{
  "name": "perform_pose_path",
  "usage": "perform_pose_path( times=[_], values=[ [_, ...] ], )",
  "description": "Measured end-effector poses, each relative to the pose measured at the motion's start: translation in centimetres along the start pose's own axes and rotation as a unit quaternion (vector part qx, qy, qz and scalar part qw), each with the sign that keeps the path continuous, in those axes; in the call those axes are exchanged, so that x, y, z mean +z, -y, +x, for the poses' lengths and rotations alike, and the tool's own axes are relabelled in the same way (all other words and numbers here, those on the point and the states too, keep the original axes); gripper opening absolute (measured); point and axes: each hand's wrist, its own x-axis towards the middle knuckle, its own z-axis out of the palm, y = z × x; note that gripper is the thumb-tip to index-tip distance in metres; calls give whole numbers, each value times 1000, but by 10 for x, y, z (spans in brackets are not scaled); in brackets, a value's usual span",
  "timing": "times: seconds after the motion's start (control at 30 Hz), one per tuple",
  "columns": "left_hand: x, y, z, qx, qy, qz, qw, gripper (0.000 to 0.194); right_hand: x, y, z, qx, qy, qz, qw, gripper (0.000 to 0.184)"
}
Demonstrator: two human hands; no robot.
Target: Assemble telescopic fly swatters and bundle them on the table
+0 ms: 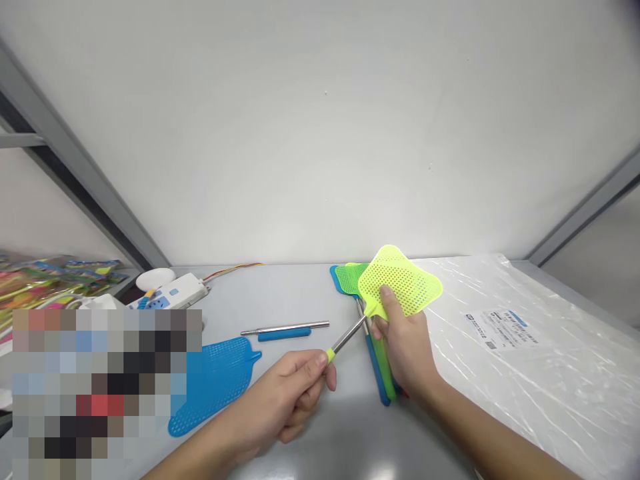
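A yellow fly swatter [407, 280] is held between both hands, tilted up to the right. My left hand [305, 390] is closed round its yellow grip, most of which the fingers hide. My right hand [407, 340] pinches the mesh head, thumb on top near the neck. A short metal rod [349, 333] joins grip and head. Beneath the right hand lie several more swatters, among them a green swatter [347, 279] and one with a blue handle [377, 373]. Left of them rest a loose metal rod [295, 327], a blue handle sleeve [284, 334] and a detached blue swatter head [225, 367].
A white power strip [185, 293] with a cable and a round white object [156, 278] stand at the back left. Bagged colourful items [55, 283] are at the far left. Clear plastic packaging [565, 373] with a label covers the right side. Part of the lower left is blurred.
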Motion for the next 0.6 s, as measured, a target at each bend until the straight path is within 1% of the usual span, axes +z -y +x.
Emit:
perform_pose_path(
  times=[0.07, 0.13, 0.2, 0.27, 0.33, 0.4, 0.47, 0.53, 0.6],
  values=[
    [1, 1, 1, -4, 11, -13, 1000, 39, -2, 0, 3, 18, -12, -19, 1000, 22],
    [2, 2, 2, -15, 30, -29, 999, 38, -3, -1, 5, 31, 7, -33, 999, 24],
    [3, 3, 4, -21, 51, -52, 997, 37, -5, -4, 4, 36, 69, -61, 995, 26],
    [4, 4, 6, -9, 66, -76, 995, 36, -4, -9, -3, 39, 154, -120, 980, 27],
    [5, 6, 9, 20, 73, -94, 993, 36, -3, -12, -11, 45, 236, -171, 956, 26],
    [6, 8, 11, 59, 72, -90, 992, 37, -3, -13, -18, 53, 287, -188, 938, 23],
    [6, 10, 12, 87, 58, -66, 992, 35, -3, -11, -20, 50, 312, -190, 929, 23],
    [6, 11, 12, 107, 36, -33, 993, 32, -4, -6, -19, 25, 309, -213, 927, 24],
    [4, 12, 12, 131, 19, -6, 991, 28, -5, -2, -18, -5, 299, -253, 920, 29]
  ],
)
